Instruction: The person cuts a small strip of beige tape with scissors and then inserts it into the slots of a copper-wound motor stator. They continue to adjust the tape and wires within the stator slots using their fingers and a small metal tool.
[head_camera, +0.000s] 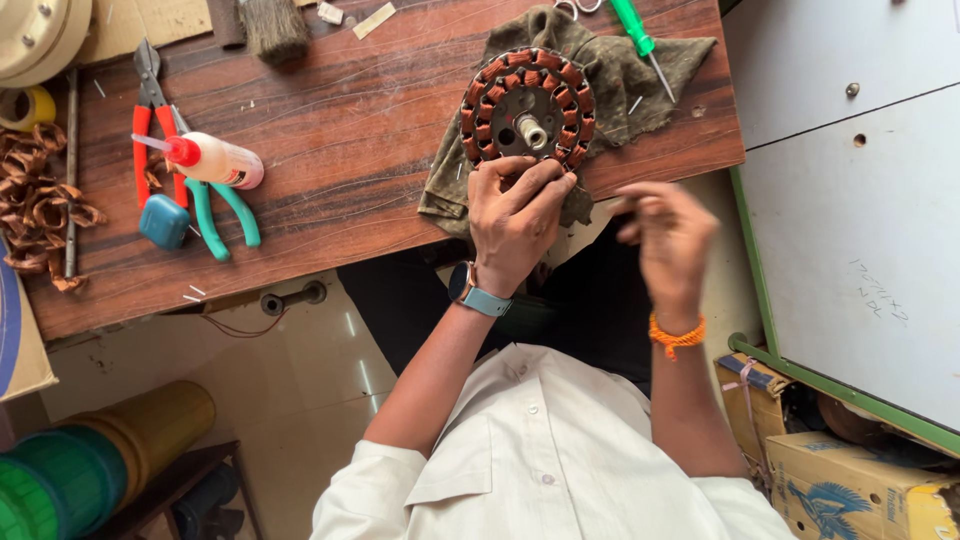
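Note:
A round motor stator (527, 107) with copper-coloured windings and a centre shaft lies on an olive cloth (610, 75) at the near edge of a wooden table (340, 140). My left hand (515, 222), with a blue-strapped watch on its wrist, touches the stator's near rim with its fingertips. My right hand (668, 240), blurred, hovers off the table's edge to the right, fingers pinched together; whether it holds anything, I cannot tell. An orange band sits on that wrist.
On the table's left lie red-handled pliers (148, 130), teal-handled pliers (215, 215), a glue bottle (215, 160), a small blue block (164, 221) and copper scraps (35, 205). A green screwdriver (637, 35) rests on the cloth. A white cabinet (860, 200) stands right; cardboard boxes (860, 490) below.

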